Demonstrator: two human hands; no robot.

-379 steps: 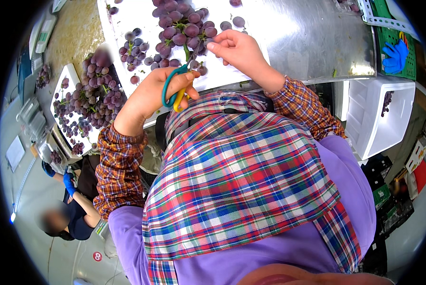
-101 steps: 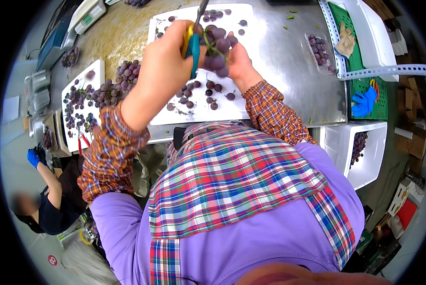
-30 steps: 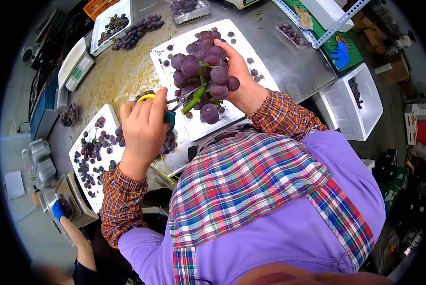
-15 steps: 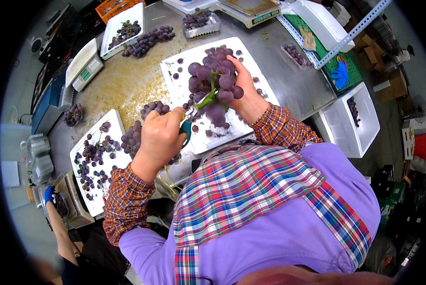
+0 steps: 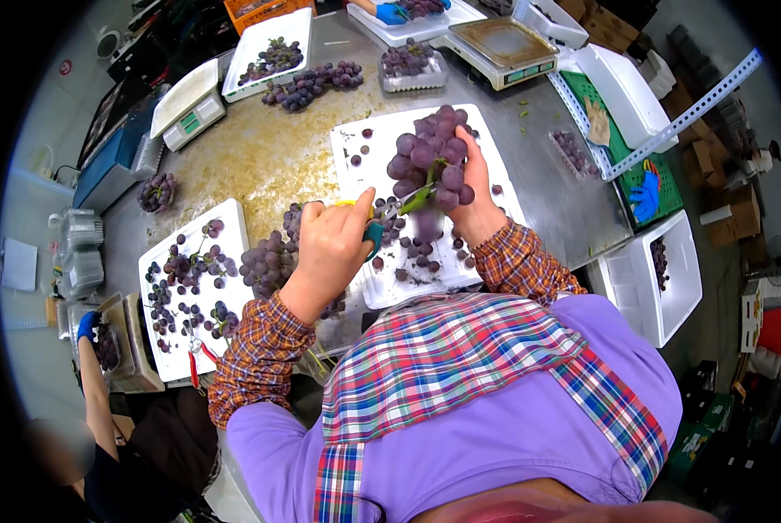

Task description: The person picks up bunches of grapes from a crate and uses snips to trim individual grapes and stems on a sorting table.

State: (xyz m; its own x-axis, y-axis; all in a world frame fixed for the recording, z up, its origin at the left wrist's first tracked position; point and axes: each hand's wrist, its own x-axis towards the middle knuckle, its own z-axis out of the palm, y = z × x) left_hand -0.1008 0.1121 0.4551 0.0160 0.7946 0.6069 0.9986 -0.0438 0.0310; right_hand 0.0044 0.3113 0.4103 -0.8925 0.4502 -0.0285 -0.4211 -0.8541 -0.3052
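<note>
The left hand (image 5: 334,244) holds the scissors (image 5: 373,234), with its fingers folded around the yellow and teal handles. The blades point toward the green stem (image 5: 418,200) of a purple grape bunch (image 5: 427,157); whether they touch it, I cannot tell. This bunch is in the right hand (image 5: 477,192), which supports it from the right side, the thumb lying along the berries. The bunch is above a white tray (image 5: 348,144), where loose grapes (image 5: 421,248) are scattered. The tray rests on the metal desk (image 5: 551,196). To its left, more dark bunches (image 5: 267,261) lie near a second white tray (image 5: 231,218), which carries small clusters and a red-handled tool (image 5: 193,368). Beyond the first tray, a clear box (image 5: 414,83) contains grapes.
</note>
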